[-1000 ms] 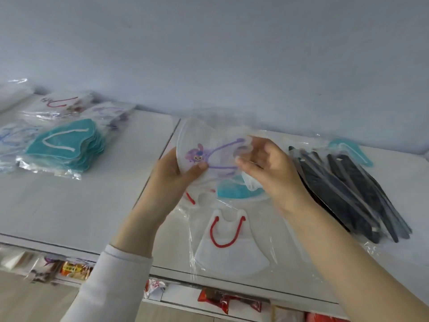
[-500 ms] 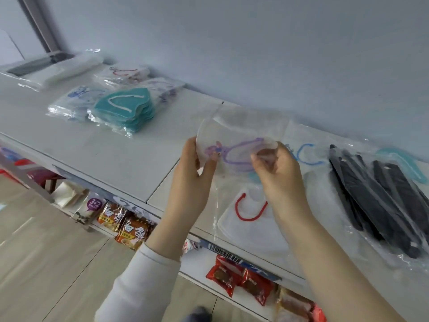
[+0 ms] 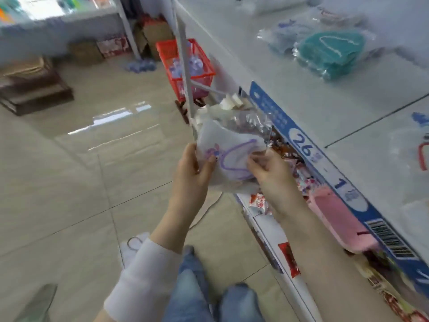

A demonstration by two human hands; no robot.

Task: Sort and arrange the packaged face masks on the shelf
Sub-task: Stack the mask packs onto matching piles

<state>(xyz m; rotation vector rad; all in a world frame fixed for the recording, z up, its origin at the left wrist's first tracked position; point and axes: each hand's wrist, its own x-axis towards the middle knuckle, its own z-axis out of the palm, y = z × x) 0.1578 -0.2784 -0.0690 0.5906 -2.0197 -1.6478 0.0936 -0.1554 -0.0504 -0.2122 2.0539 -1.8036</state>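
A clear plastic packet holding a white face mask with purple ear loops and a small purple cartoon print (image 3: pixel 229 156) is held up in both hands, off the white shelf (image 3: pixel 301 94) and on the aisle side of its blue-and-white price strip (image 3: pixel 301 145), over the tiled floor. The left hand (image 3: pixel 190 168) has a closed grip on the packet's end farthest from the strip, thumb on the front and fingers curled behind. The right hand (image 3: pixel 271 173) pinches the end nearest the strip, just in front of it. The packet's long axis runs from one hand to the other, so it points toward the strip rather than along it. Beyond the strip, on the shelf top, lies a stack of teal masks in clear packets (image 3: pixel 332 54), with paler packets behind it that are too blurred to tell apart. A white mask with red loops (image 3: pixel 423 156) also lies beyond the strip. Judging from this, the right hand is the nearer one to carry the packet over the strip onto the shelf. A matching purple pile is not clearly in view.
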